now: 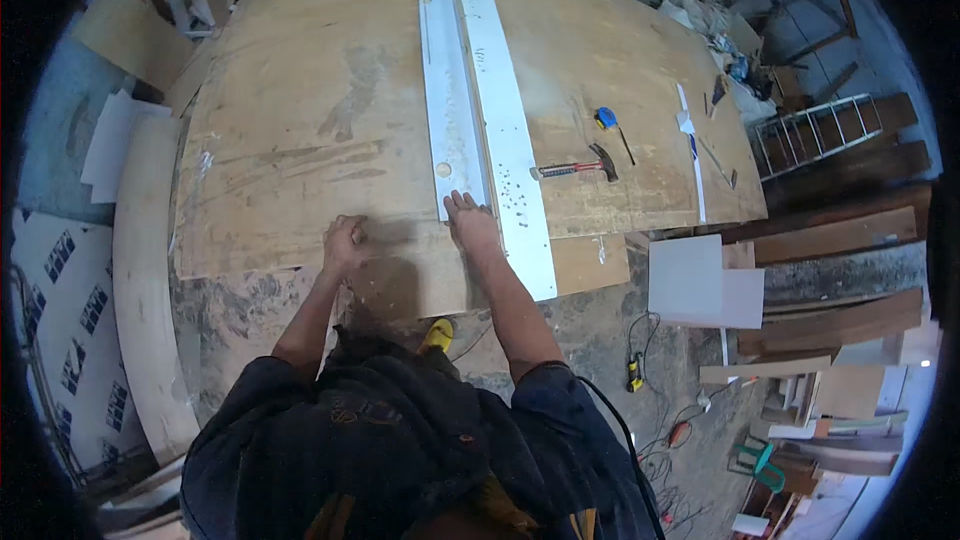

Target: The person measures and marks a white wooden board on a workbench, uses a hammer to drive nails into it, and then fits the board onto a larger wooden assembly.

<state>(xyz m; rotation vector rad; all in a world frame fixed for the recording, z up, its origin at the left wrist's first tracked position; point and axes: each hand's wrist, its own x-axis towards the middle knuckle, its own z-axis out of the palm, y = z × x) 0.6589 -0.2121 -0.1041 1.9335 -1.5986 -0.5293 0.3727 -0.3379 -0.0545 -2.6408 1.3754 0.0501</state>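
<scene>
My right hand lies with its fingers stretched over the near end of a long white channel-shaped board. Beside that board on the right runs a second long white panel, with a scatter of small dark spots on its near half. To the left, at the near edge of the plywood tabletop, my left hand is closed with curled fingers; whatever it may hold is hidden. A claw hammer with a red and dark handle rests right of the panels.
Beyond the hammer are a blue tape measure, a thin dark rod and a narrow white strip. White sheets stand off the table's near right corner. A yellow power tool and cables lie on the floor. A ladder leans at right.
</scene>
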